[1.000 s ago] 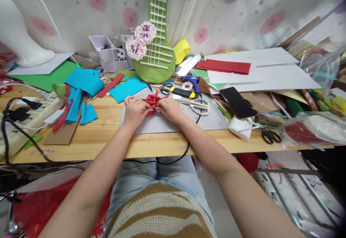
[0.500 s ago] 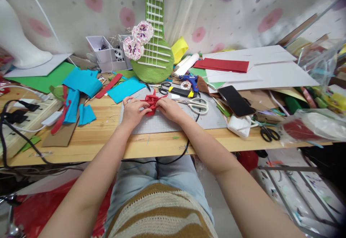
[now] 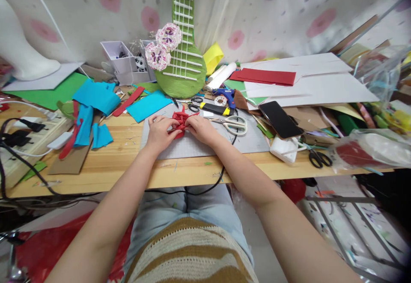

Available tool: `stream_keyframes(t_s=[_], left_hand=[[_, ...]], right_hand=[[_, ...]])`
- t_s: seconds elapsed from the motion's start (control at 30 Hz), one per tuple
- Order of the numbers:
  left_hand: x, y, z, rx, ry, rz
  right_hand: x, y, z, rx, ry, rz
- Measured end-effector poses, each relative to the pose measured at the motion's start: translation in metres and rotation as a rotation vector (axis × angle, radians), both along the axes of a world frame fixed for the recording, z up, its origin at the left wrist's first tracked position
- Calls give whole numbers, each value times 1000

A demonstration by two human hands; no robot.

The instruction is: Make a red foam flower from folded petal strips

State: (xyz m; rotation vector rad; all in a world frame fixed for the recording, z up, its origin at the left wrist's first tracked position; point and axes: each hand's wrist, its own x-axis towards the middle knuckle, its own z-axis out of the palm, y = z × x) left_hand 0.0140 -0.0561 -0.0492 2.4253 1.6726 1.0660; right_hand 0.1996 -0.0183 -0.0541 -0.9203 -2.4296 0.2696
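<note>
A red crepe-paper flower [image 3: 180, 119] with pointed, folded petals sits over the grey cutting mat [image 3: 205, 146]. From its left side my left hand [image 3: 160, 132] grips it, thumb and fingers bent on the paper. My right hand [image 3: 202, 129] pinches its right side, and the fingertips partly hide the petals. Just right of my right hand lie white-handled scissors [image 3: 236, 125]. Behind them are a yellow-and-black utility knife [image 3: 216, 109], a roll of tape [image 3: 220, 100] and a blue glue gun [image 3: 228, 96].
A green paper-covered guitar shape [image 3: 181, 77] with paper flowers stands at the back. Blue crepe paper [image 3: 96, 96] and a power strip [image 3: 38, 146] lie left. A phone [image 3: 280, 119], black scissors [image 3: 320, 159] and white boards [image 3: 308, 88] are right. A black cable [image 3: 221, 178] hangs over the table's front edge.
My left hand's fingers have shifted slightly on the red flower, and its lower petals sit a little differently. The right hand keeps nearly the same place.
</note>
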Motion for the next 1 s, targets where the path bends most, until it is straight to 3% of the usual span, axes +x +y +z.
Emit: stream_keyframes(t_s=[0.37, 0.73, 0.9, 1.0], left_hand=[[5, 6, -4, -67, -105, 90], [2, 9, -7, -122, -113, 56], [14, -5, -2, 93, -59, 213], [19, -12, -3, 146, 17, 235]], right_hand=[[-3, -4, 3, -53, -60, -74], [-1, -9, 6, -48, -33, -32], [-2, -6, 2, -70, 35, -59], [-3, -3, -2, -101, 70, -85]])
